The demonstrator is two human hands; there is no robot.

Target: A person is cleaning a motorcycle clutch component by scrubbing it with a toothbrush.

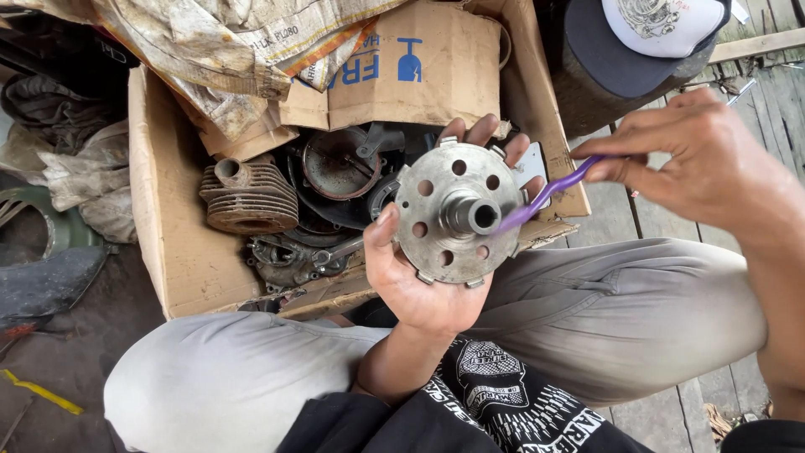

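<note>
My left hand (419, 277) holds up a round grey metal hub (436, 214) with several holes and a central hollow shaft, fingers curled behind it and thumb on its left rim. My right hand (696, 155) pinches a thin purple brush handle (549, 191), whose tip reaches the shaft at the hub's middle. Both hands are above my knees, in grey trousers, in front of an open cardboard box (163, 226).
The box holds engine parts: a finned cylinder (250, 197), a round cover (340, 164) and a wrench (335, 250). Dirty sacks and cardboard (243, 50) lie over its top. A cap (646, 38) rests at the upper right on wooden planks (771, 92). Rags lie on the left.
</note>
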